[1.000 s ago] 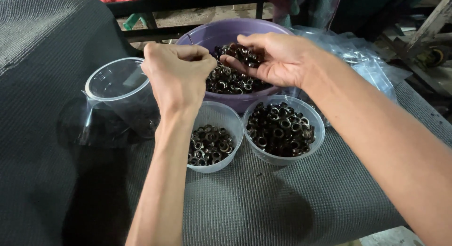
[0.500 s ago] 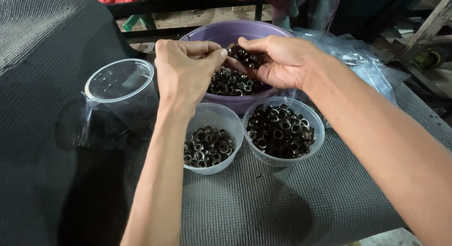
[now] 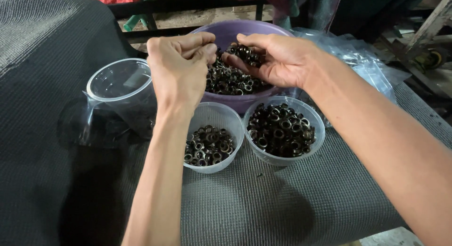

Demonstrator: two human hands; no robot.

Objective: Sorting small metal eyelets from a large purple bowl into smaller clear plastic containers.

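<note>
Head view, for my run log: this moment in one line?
left hand pinching over purple bowl | right hand cupping metal rings

A large bowl point(image 3: 245, 102) sat at upper centre, two small cups point(image 3: 214, 121) point(image 3: 285, 133) of rings side by side below it, an empty cup point(image 3: 120, 88) at left.
</note>
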